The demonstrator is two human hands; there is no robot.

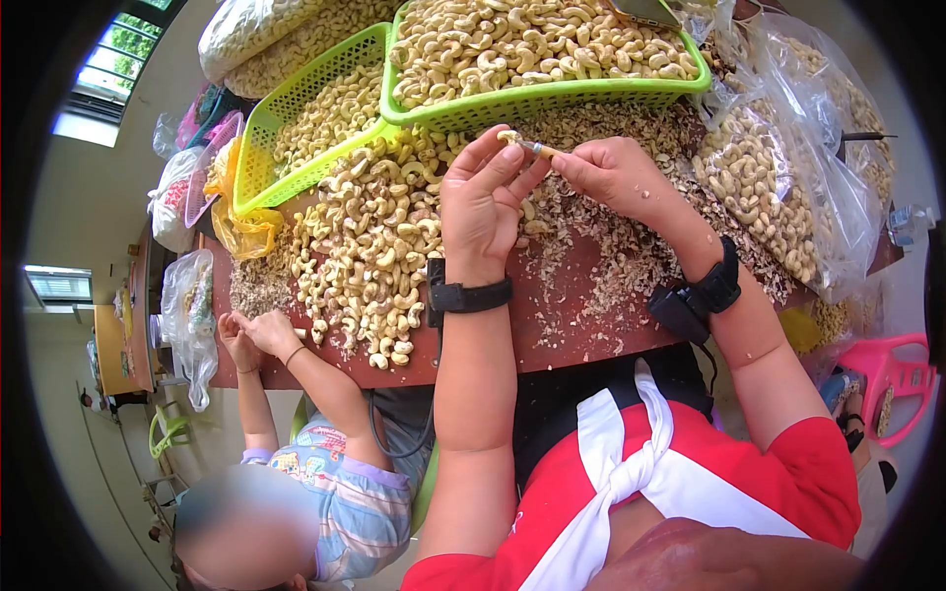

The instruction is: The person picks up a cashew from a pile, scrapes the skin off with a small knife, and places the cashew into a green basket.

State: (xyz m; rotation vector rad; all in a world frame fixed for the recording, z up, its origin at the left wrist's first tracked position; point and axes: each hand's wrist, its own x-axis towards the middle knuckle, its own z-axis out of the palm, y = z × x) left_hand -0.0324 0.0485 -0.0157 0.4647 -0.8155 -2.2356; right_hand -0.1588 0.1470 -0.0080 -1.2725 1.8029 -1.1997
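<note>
Between the thumb and fingers of my left hand (485, 202) is a pale cashew nut (508, 136), held up above the table. My right hand (613, 177) is closed around a small knife (545, 151), whose tip points at the nut and seems to touch it. Below and left of my left hand spreads a heap of loose cashews (365, 246). Flaky brown skin peelings (631, 251) cover the table under my right hand.
A green basket (552, 98) full of cashews stands at the back, beside a yellow-green basket (258, 158). On the right lies a clear bag of cashews (764, 187). Another person's hands (258, 335) are at the left edge of the reddish table (527, 345).
</note>
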